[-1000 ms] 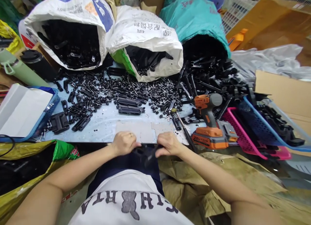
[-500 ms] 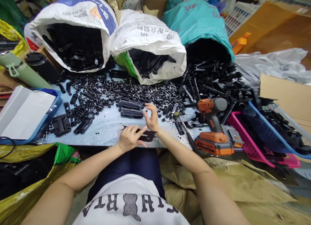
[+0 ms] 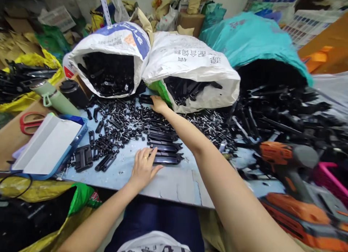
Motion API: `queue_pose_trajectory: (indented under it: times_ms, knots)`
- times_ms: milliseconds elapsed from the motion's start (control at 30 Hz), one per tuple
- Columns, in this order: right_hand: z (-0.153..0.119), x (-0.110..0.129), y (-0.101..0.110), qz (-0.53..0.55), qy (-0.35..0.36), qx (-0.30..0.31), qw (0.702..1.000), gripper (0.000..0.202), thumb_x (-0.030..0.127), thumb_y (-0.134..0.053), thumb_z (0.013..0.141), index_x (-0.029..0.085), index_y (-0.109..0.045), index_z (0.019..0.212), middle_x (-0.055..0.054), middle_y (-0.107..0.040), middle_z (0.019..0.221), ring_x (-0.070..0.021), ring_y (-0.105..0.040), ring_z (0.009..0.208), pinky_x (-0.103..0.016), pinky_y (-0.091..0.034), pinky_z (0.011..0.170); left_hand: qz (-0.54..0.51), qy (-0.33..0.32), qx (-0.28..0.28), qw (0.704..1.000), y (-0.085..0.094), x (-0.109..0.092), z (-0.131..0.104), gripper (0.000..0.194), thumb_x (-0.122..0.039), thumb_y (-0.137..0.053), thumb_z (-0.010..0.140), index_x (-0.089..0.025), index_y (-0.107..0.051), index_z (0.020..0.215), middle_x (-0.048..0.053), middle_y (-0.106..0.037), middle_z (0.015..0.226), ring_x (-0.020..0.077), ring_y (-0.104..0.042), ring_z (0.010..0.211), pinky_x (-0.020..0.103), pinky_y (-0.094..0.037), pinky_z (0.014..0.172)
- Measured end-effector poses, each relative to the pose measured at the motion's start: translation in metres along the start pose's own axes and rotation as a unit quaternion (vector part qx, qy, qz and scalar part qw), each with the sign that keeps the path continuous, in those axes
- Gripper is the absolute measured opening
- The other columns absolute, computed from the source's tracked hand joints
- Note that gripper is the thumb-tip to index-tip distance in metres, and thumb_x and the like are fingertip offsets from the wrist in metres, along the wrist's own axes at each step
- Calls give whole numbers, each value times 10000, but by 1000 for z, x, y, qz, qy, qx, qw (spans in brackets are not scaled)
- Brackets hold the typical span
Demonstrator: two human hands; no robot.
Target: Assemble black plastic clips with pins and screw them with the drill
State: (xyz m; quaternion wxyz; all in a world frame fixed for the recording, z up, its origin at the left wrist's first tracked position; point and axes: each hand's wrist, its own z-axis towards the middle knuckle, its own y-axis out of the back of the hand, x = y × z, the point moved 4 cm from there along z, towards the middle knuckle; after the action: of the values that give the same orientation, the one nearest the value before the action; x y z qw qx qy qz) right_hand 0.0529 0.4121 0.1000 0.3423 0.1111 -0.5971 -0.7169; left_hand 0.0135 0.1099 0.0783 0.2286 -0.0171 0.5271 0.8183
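While a probably light, stiff black bar (image 3: pixel 145 99) beside the middle sack (image 3: pixel 195 61), best pinched mid-length, is being touched by the right grip (image 3: pixel 158 103), hold unclear, the left grip (image 3: pixel 141 165) is being held spread, empty.

My left hand (image 3: pixel 143 168) wears a thin gold-coloured ring (image 3: pixel 146 157) on one finger; my right (image 3: pixel 159 104) is bare. Both forearms are uncovered. My shirt (image 3: pixel 141 238) is white with dark print (image 3: pixel 170 248), partly cut off, and plain navy cloth (image 3: pixel 160 221) covers my thighs.

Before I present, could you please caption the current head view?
Left hand at lined-up black parts; right hand extended beside the middle sack.
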Motion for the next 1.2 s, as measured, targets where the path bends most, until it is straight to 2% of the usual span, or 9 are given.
queue_pose_trajectory:
  times_ms: [167,333,533,700,833,933,1000,1100,1200]
  knots:
    - [49,-16,-16,10,-34,24,999,453,309,-612,819,-42,-514,1088,-199,-592,1134,-131,-552,995,-220,-347,956,51,135,-58,988,34,50,-49,536,-308,-509,869,-191,-344,1366,162,-509,1183,297,-467,1131,475,-421,933]
    - [52,-13,-18,-3,-60,58,996,630,307,-735,691,6,-485,1185,-222,-568,1160,-278,-526,1063,-359,-389,929,200,280,-35,938,57,92,-84,443,-307,-500,854,-125,-459,1256,194,-525,1126,339,-496,1042,497,-447,819]
    - [-49,-12,33,-54,-14,-40,998,532,495,-667,713,164,-521,1103,-132,-586,991,-310,-541,929,-408,-432,802,236,314,13,920,62,112,-100,272,-285,-472,859,-99,-583,1024,163,-535,949,272,-538,807,394,-455,672]
    - [-158,-47,55,-77,-52,-11,996,293,458,-581,796,184,-580,902,-119,-593,973,-275,-549,907,-419,-430,813,170,319,27,932,43,104,-102,260,-246,-445,871,-103,-573,1047,146,-494,1015,210,-551,755,319,-449,646]
    - [-193,-59,55,-91,-67,-32,993,186,365,-562,816,186,-610,812,-145,-464,1308,-327,-388,1213,-560,-268,995,189,369,54,908,39,95,-97,365,-302,-434,881,-53,-502,1139,165,-504,1035,247,-553,822,330,-446,671]
    - [-202,-54,59,38,-105,-71,991,239,421,-593,782,191,-578,717,-134,-500,1281,-319,-397,1207,-549,-286,998,215,398,69,889,46,94,-93,355,-319,-432,878,-63,-517,1109,164,-519,1000,289,-534,900,363,-437,721]
    - [-213,-46,61,217,-159,-85,959,320,507,-581,764,198,-528,700,-121,-603,1103,-286,-512,1083,-489,-404,907,220,412,69,881,50,97,-94,369,-336,-443,870,-52,-523,1091,179,-523,997,312,-519,936,384,-432,748]
    - [-246,-20,62,509,-209,-68,832,380,538,-633,704,229,-496,876,-34,-654,900,-207,-625,881,-385,-493,777,212,426,56,878,53,105,-101,380,-358,-456,859,-35,-544,1039,209,-525,1010,340,-510,962,417,-433,766]
    - [-289,15,65,661,-203,-40,721,564,407,-745,634,286,-444,1095,3,-665,944,-182,-647,902,-386,-484,845,167,396,7,903,52,109,-107,344,-347,-478,844,-47,-560,992,206,-542,1012,346,-507,1002,450,-425,821]
